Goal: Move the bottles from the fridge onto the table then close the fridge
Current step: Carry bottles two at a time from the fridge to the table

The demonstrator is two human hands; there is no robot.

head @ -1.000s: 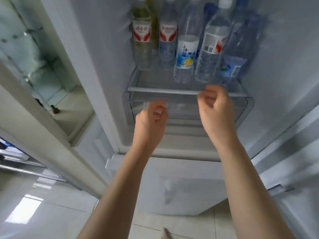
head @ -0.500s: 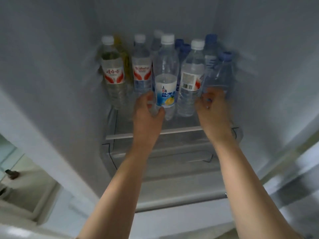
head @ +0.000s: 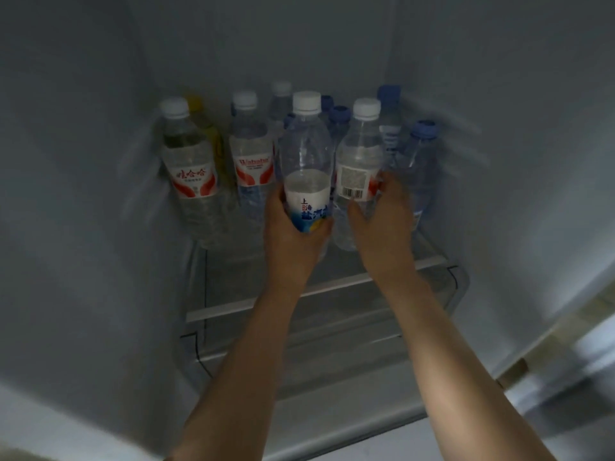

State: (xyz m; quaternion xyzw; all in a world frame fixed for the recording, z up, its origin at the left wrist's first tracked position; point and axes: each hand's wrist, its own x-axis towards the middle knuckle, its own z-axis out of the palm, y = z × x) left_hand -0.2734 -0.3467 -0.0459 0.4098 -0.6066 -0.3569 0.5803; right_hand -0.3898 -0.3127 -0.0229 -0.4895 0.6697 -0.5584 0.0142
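Observation:
Several plastic bottles stand on a glass fridge shelf (head: 233, 307). My left hand (head: 293, 237) grips the lower part of a clear bottle with a white and blue label (head: 306, 168) at the front. My right hand (head: 382, 221) wraps round the bottle with a barcode label (head: 357, 161) beside it. Two red-labelled bottles (head: 191, 168) (head: 253, 154) stand to the left. Blue-capped bottles (head: 421, 151) stand behind and to the right, partly hidden.
The fridge's white inner walls (head: 83, 194) close in on the left, right and back. A clear drawer (head: 332, 334) lies under the shelf. The fridge's front edge shows at the lower right (head: 532, 354).
Both hands moved up from below the shelf edge and closed round the two front bottles. The view tilted up, deeper into the fridge.

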